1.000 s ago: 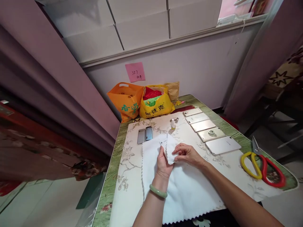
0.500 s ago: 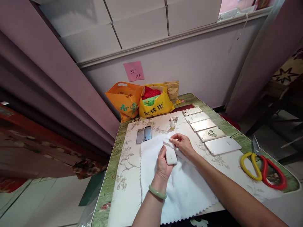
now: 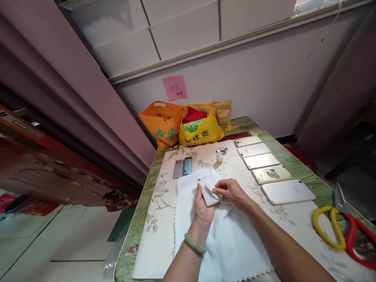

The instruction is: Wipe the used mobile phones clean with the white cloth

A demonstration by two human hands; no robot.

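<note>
Over the far end of the white cloth (image 3: 226,239), your left hand (image 3: 203,207) grips a small white phone (image 3: 207,192), fingers curled shut around its lower half. Your right hand (image 3: 233,192) meets the phone's right edge, fingers pinched closed on a fold of the cloth. Beyond the cloth's far edge lie two small grey phones (image 3: 182,167) and a little dropper bottle (image 3: 219,156). Right of the cloth, five larger phones (image 3: 266,161) sit in a row on the tabletop (image 3: 143,205).

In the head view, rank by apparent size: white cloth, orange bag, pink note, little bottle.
white cloth
orange bag
pink note
little bottle
The cloth lies nearest the camera, so its lead is partly nearness.
</note>
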